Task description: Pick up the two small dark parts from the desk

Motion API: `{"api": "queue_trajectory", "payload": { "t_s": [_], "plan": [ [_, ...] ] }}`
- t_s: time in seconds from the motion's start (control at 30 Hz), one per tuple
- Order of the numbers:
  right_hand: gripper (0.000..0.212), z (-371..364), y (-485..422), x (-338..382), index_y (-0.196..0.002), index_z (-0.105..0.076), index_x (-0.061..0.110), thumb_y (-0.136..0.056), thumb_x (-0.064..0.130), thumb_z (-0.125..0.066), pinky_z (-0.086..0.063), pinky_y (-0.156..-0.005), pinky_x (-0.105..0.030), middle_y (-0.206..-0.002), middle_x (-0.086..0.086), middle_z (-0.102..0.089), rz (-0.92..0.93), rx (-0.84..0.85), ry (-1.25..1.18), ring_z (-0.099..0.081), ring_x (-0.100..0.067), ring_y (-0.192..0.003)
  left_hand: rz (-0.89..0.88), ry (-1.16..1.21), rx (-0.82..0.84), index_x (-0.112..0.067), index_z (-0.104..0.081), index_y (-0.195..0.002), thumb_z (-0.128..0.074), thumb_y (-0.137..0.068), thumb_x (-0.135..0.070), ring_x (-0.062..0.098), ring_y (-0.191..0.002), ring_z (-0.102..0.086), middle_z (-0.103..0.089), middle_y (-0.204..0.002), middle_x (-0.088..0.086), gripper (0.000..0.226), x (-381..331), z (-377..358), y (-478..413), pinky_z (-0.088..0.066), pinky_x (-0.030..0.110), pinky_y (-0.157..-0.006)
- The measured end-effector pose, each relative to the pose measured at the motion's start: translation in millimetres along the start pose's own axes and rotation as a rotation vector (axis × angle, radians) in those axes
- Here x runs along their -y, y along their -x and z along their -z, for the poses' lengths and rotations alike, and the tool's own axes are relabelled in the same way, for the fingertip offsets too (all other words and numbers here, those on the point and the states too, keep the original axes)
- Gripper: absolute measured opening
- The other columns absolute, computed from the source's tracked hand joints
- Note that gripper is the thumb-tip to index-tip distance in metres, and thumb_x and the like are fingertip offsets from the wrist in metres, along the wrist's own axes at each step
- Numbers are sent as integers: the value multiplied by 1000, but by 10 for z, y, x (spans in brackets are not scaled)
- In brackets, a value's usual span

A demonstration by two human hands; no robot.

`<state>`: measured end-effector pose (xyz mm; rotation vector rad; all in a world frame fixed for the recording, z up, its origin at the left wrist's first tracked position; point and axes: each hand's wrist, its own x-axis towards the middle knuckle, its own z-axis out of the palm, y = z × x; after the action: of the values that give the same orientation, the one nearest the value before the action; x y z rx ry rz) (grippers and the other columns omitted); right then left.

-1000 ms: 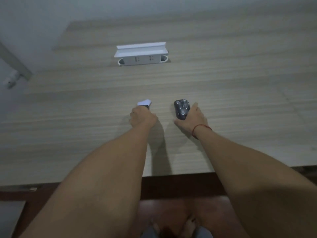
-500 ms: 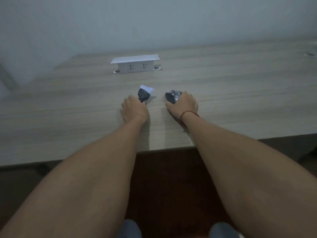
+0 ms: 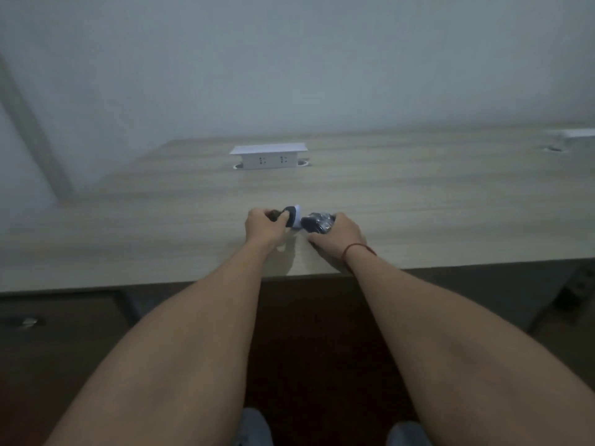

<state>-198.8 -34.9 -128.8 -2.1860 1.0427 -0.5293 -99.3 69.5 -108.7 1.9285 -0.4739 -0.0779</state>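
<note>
Now gripping, both hands.
Left hand (image 3: 262, 225) pinching plug (image 3: 291, 216); right hand (image 3: 343, 231) curled round bundle (image 3: 317, 222), just beside, on counter (image 3: 450, 204).

So the worktop (image 3: 418, 201) I'm looking at is a long pale wood-grain slab, grain running side to side, its far edge against a plain wall. A white pop-up socket box (image 3: 268, 157) stands near the far edge, a bit left of centre, lid up, two outlets facing me. A second white fitting (image 3: 576, 134) sits at the far right corner, too blurry to make out. The near edge shows a dark front underneath.
</note>
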Motion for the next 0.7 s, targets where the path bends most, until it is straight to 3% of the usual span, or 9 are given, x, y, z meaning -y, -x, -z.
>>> {"api": "queue_trajectory", "payload": {
  "t_s": [0.1, 0.23, 0.37, 0.47, 0.57, 0.7],
  "plan": [
    [75, -15, -78, -41, -121, -54, 19, -63, 61, -75, -51, -94, -45, -118, -5, -64, 41, -17, 11, -61, -26, -106, -30, 103, -60, 3, -69, -98, -66, -88, -27, 31, -89, -65, -71, -100, 21, 32, -85, -21, -64, -46, 32, -76],
    [71, 9, -201, -45, -125, -52, 19, -68, 55, -75, -47, -99, -44, -123, -5, -64, 55, 16, 5, -60, -27, -112, -120, 24, -74, -4, -56, -85, -56, -95, -33, 23, -79, -50, -56, -86, 11, 30, -240, -44, -229, -36, 28, -70],
    [67, -21, -270, -43, -131, -47, 21, -74, 48, -70, -43, -103, -43, -124, -4, -63, 91, 61, 14, -56, -27, -114, -197, 24, 29, -3, -59, -88, -58, -91, -35, 32, -84, -64, -63, -92, 13, 32, -335, -215, -336, -56, 40, -78],
    [66, -53, -308, -61, -127, -50, 22, -71, 50, -70, -43, -100, -40, -118, -4, -65, 93, 35, -3, -57, -27, -111, -216, -141, 74, 4, -65, -93, -59, -92, -29, 31, -82, -61, -65, -90, 16, 33, -295, -300, -365, -48, 31, -73],
    [64, -65, -312, -77, -126, -51, 22, -72, 51, -70, -44, -100, -40, -114, -3, -64, 105, 9, 0, -57, -25, -108, -261, -288, 60, 5, -64, -94, -58, -93, -27, 38, -92, -65, -66, -97, 24, 33, -319, -258, -482, -50, 36, -76],
    [58, -75, -320, -88, -121, -53, 22, -73, 51, -69, -45, -100, -42, -109, -1, -65, 128, -5, 5, -59, -24, -104, -345, -280, 134, 7, -63, -79, -66, -87, -22, 39, -82, -70, -68, -86, 28, 30, -437, -224, -512, -59, 47, -77]
  ]
}}
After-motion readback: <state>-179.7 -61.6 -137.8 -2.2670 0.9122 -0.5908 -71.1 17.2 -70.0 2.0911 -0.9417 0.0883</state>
